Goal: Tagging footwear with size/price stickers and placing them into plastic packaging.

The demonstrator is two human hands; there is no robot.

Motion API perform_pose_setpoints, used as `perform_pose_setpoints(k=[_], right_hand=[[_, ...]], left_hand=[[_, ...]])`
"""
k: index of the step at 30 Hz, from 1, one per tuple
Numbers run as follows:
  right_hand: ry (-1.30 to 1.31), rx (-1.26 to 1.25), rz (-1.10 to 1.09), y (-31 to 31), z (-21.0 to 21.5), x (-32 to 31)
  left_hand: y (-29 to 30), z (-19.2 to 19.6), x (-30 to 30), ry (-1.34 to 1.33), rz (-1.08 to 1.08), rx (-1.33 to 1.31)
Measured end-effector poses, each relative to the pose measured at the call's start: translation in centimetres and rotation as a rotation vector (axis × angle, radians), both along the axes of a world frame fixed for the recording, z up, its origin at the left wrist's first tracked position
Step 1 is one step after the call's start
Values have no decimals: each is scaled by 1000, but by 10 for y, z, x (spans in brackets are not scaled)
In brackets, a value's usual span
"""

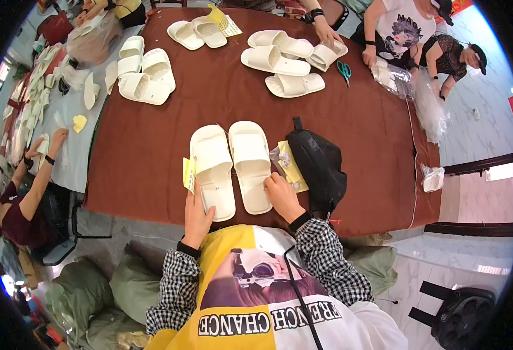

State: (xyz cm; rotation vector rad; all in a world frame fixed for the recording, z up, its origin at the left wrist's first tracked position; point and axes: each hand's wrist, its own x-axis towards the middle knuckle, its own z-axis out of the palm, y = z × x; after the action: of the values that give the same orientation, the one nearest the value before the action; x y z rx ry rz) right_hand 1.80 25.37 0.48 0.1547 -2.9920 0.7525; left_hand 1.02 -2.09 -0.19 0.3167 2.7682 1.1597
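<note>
Resting side by side near the front edge of a brown desk lay two cream slippers. The left hand gripped the left slipper at its heel; the right hand, fingers curled, touched the right slipper, beside a black pouch.

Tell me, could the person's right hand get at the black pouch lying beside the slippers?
Probably yes. The right hand rests on the right slipper, and the black pouch lies just to its right on the brown table. Only small yellow packets lie between them.
</note>
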Motion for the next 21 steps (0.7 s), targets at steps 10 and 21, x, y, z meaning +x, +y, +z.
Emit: perform_pose_setpoints(k=[10, 21], right_hand=[[-65, -101, -34, 14, 3, -2], [-65, 24, -324, 57, -6, -34]], left_hand=[[-3, -5, -2, -12, -2, -46], [-3, -2, -2, -55, 8, -44]])
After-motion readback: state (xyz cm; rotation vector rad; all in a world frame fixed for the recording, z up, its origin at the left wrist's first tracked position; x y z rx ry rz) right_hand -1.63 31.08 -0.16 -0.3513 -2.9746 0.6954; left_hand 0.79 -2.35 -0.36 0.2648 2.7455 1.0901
